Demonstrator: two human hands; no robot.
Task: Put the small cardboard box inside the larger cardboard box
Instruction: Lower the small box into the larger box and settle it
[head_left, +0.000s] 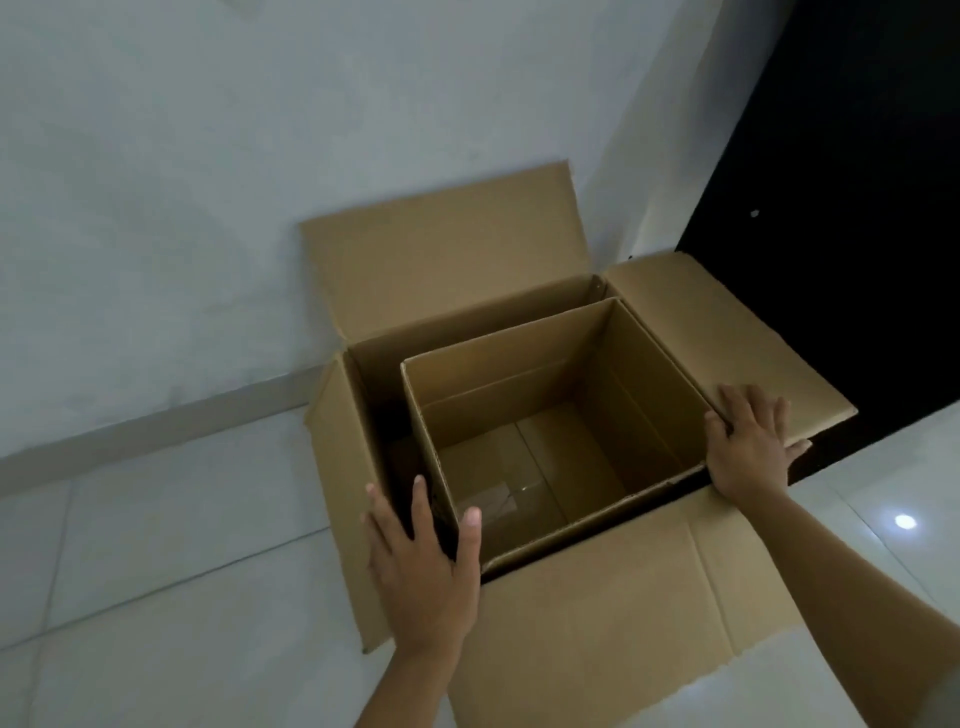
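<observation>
The larger cardboard box (597, 613) stands on the floor against the wall with all its flaps spread outward. The small cardboard box (649, 395) sits inside it, open and empty, pushed toward the right and near walls, its rim about level with the big box's rim. A dark gap shows along its left and far sides. My left hand (423, 566) hovers at the small box's near left corner, fingers apart, thumb by the rim. My right hand (748, 444) lies flat on the big box's right flap, fingers spread, thumb at the small box's right rim.
A pale wall (208, 182) rises directly behind the box, with a grey skirting strip at its foot. A black door or panel (841, 156) stands at the right. White glossy floor tiles (156, 571) lie to the left and in front.
</observation>
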